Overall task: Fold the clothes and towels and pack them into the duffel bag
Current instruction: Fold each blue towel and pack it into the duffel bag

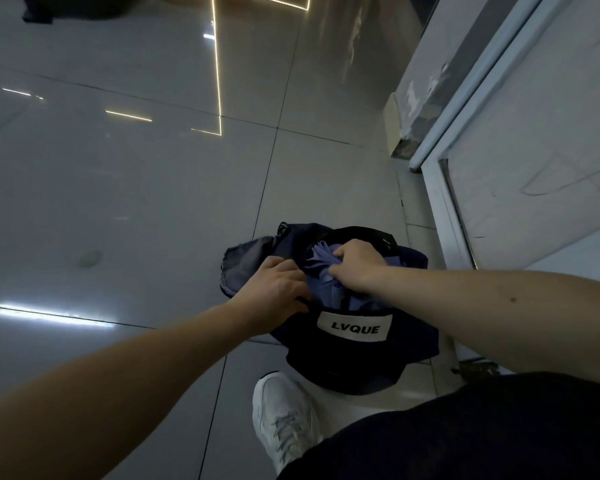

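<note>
Two hands are at the open mouth of the dark bag (413, 327), which stands on the tiled floor (136, 202), just beyond a white shoe (281, 410). The left hand (274, 289) grips the bag's left rim. The right hand (357, 268) clutches the blue cloth (326, 289) inside the bag.
</note>
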Motion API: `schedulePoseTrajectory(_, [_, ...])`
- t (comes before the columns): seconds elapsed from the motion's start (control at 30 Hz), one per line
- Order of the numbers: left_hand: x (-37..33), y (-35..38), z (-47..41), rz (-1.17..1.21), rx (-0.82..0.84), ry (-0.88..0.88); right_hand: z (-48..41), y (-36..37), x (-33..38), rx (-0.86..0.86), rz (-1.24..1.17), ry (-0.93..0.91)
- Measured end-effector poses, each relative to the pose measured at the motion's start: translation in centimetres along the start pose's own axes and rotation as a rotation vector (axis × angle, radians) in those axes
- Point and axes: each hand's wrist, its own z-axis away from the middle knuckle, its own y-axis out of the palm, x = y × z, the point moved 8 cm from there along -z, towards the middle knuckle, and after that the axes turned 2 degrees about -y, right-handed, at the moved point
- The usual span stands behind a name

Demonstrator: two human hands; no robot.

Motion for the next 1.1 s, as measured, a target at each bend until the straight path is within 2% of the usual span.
schedulePoseTrajectory(0.13, [-0.3,-0.5,-0.1,0.007,-0.036,0.002,-1.3,-1.1,0.9,-0.207,0.011,0.025])
schedulePoseTrajectory(0.27, [0.2,-0.2,0.4,-0.01,-0.015,-0.014,-1.4,2.4,0.8,-0.099,0.02,0.043])
schedulePoseTrajectory(0.47, [0.4,0.3,0.9,-0.019,0.046,-0.035,-1.2,3.3,0.5,-0.05,-0.287,-0.004])
schedulePoseTrajectory(0.57, [-0.1,0.5,0.5,-0.018,0.085,0.032,-0.7,3.2,-0.9,-0.012,-0.311,-0.021])
schedulePoseTrajectory(0.77, [-1.2,1.9,-0.4,-0.088,0.201,0.225,0.6,3.3,-3.4,0.086,-0.2,-0.056])
schedulePoseTrajectory(0.9, [-0.7,2.8,-0.9,-0.165,0.271,0.197,1.4,3.7,-4.2,0.14,-0.085,-0.13])
schedulePoseTrajectory(1.0, [-0.4,3.6,-0.4,-0.169,0.305,0.168,1.6,4.2,-4.0,0.151,0.117,-0.154])
schedulePoseTrajectory(1.1, [0.0,3.4,-0.4,-0.146,0.282,0.165,1.4,2.7,-2.0,0.018,0.451,-0.223])
